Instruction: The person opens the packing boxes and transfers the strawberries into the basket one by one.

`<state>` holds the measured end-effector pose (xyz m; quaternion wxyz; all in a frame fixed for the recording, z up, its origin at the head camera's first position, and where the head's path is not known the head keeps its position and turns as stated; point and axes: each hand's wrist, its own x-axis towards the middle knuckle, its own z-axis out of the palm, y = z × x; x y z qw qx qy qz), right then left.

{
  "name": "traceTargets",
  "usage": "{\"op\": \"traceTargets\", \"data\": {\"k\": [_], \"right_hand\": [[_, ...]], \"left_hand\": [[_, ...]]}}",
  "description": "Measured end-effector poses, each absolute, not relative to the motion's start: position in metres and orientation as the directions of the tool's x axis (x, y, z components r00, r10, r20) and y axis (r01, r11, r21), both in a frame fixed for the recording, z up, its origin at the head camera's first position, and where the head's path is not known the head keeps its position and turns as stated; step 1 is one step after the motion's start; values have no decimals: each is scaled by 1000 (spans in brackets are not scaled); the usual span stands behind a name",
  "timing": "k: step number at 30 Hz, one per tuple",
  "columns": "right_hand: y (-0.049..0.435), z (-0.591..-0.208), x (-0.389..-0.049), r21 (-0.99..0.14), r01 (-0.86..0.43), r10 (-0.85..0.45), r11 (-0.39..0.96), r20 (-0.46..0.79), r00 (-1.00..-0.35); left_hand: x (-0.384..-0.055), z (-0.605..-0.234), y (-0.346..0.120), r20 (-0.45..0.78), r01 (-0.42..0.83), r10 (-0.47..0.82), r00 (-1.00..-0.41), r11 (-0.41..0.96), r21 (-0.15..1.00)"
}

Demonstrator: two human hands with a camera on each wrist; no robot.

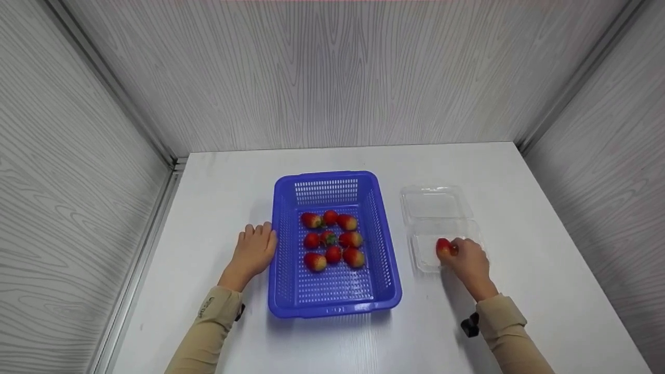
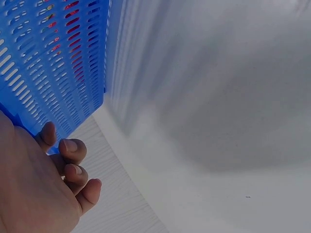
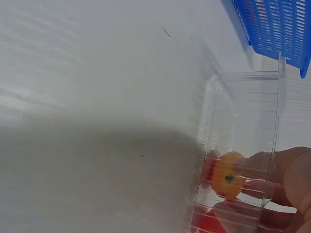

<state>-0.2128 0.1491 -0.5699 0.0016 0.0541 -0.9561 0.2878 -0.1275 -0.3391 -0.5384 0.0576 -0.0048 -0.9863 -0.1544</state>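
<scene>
In the head view a blue plastic basket (image 1: 332, 310) holds several red-and-yellow strawberries (image 1: 333, 254) in rough rows. My left hand (image 1: 253, 250) rests against the basket's left rim, its fingers loosely bent in the left wrist view. Over to the right, my right hand (image 1: 469, 261) is inside the near half of a clear plastic clamshell box (image 1: 427, 264). Its fingertips pinch a strawberry (image 3: 228, 175), seen through the clear wall in the right wrist view. A second strawberry (image 3: 212, 223) shows low in the box, partly behind the fingers.
The open lid half (image 1: 435, 205) of the clamshell lies on the far side, to the right of the basket. Everything stands on a white table (image 1: 228, 176). Grey wood-grain panels (image 1: 332, 78) rise behind it and on both sides.
</scene>
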Motion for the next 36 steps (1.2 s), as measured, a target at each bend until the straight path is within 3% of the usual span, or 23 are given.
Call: {"op": "traceTargets", "data": {"k": [11,21,36], "right_hand": [[141,-576,-214,-585,-89,-42,806,94,-995],[133,-578,-221,-606,15,5,795,-19,-1000],[127,-578,-226,-593,29,8,805,-38,-999]], "left_hand": [[-124,-538,-338,97,27,-4,-995,949,315],[-126,-536,-340,92,26,-3,-996,952,304],[-125,-537,-339,97,29,0,-995,953,301]]}}
